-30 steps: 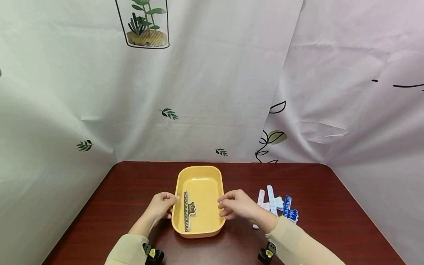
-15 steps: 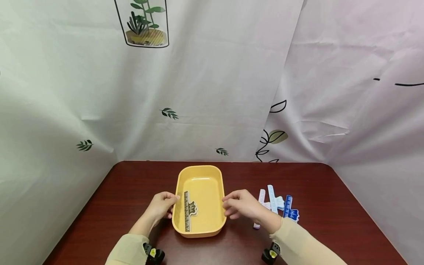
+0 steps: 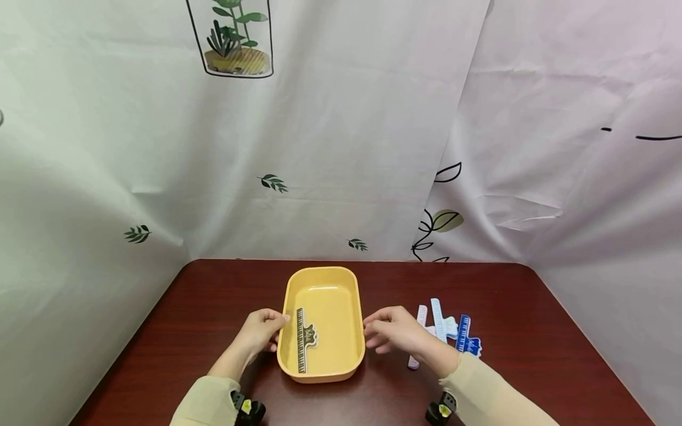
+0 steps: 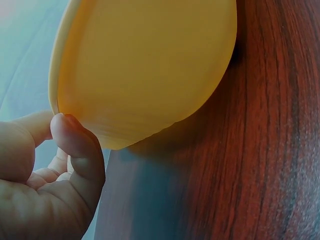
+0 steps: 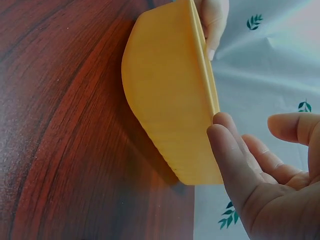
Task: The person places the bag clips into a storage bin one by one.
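Note:
A deep yellow tray point(image 3: 333, 319) sits on the table in the head view. Inside it, along the left, lies a black-and-white clip point(image 3: 301, 343) with a ruler-marked bar. My left hand point(image 3: 258, 333) pinches the tray's left rim between thumb and fingers; the left wrist view shows the thumb over the edge. At the right side is my right hand point(image 3: 393, 331), fingers loosely bent and fingertips beside the rim, holding nothing. In the right wrist view its thumb and a finger overlap the tray's corner point(image 5: 200, 165), the other fingers spread apart.
Right of the tray lie several similar ruler clips: a pink one point(image 3: 422, 315), a light blue one point(image 3: 438, 319) and a dark blue one point(image 3: 463, 334). My right forearm passes close in front of them. A pale printed cloth point(image 3: 341, 148) hangs behind the dark red table point(image 3: 229, 278).
My right hand has shifted right, from over the tray's right rim to just outside it. My left hand keeps its grip, and tray and clips stay in place.

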### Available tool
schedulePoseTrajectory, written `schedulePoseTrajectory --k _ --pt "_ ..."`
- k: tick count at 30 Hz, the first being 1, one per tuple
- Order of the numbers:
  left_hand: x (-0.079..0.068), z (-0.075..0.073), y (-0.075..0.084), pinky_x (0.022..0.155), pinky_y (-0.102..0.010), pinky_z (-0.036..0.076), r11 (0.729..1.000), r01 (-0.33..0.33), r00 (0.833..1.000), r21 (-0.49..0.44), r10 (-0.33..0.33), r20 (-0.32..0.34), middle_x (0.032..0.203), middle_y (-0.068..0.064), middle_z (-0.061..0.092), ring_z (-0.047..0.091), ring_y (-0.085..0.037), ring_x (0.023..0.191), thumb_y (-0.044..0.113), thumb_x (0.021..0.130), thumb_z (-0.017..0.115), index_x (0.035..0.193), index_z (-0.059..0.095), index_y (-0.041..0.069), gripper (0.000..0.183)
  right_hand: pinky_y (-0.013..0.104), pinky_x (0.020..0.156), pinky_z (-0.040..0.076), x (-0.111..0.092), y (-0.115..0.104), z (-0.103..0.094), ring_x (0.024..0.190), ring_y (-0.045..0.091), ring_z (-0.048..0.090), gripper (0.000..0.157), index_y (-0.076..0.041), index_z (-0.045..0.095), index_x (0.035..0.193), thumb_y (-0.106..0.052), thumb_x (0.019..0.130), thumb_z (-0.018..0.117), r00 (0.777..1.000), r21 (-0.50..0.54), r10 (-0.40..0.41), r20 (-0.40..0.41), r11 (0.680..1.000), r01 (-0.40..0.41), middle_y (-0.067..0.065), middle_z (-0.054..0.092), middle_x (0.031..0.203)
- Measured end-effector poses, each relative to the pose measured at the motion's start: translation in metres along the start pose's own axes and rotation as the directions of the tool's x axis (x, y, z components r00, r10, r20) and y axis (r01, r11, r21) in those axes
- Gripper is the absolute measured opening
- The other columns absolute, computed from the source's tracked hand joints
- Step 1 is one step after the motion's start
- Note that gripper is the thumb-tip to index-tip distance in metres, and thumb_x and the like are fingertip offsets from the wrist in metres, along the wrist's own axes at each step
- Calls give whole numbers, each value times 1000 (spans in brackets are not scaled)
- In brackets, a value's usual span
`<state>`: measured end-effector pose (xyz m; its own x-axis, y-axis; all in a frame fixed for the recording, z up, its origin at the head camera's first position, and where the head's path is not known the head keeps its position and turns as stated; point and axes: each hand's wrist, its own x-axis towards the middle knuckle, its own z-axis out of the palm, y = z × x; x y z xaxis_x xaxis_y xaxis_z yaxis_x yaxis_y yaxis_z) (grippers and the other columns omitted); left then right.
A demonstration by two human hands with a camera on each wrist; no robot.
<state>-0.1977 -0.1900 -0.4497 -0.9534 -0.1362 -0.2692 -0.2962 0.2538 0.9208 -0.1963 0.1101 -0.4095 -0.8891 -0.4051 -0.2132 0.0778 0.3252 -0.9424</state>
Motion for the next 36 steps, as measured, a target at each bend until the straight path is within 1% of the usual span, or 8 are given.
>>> schedulePoseTrajectory --k 10,17,23,32,36 --pt "0 0 2 44 -24 45 1000 0 1000 -1 0 6 68 -6 53 50 -13 55 17 90 62 94 56 -2 21 37 62 59 -5 5 -9 75 21 70 36 10 58 115 -16 90 58 999 30 -8 -32 1000 9 23 68 100" --pt "-1 -1 1 44 -26 46 1000 5 1000 6 -5 9 70 -6 54 51 -14 56 19 90 62 96 56 -2 22 36 64 59 -8 13 -21 77 21 70 37 10 57 116 -16 90 57 999 45 3 -49 999 -1 22 68 102" --pt "0 -1 2 44 -25 46 1000 5 1000 3 -5 10 70 -6 54 51 -14 56 19 90 61 96 55 -2 22 35 64 59 -11 17 -32 76 19 70 40 11 55 118 -18 91 56 998 29 7 -69 1000 -5 21 68 103" --pt "-2 -1 0 44 -24 46 1000 8 1000 11 -8 4 68 -6 53 50 -14 55 18 90 61 94 56 -2 21 35 64 59 -17 23 -41 77 19 69 39 11 55 119 -17 91 55 994 27 26 -104 999 -24 19 68 103" --pt "-3 0 -1 45 -24 46 1000 9 1000 9 -9 0 70 -7 54 51 -14 56 18 90 61 94 56 -1 20 36 66 59 -21 26 -46 79 20 70 39 12 53 120 -16 92 54 993 27 27 -116 999 -24 22 66 105"
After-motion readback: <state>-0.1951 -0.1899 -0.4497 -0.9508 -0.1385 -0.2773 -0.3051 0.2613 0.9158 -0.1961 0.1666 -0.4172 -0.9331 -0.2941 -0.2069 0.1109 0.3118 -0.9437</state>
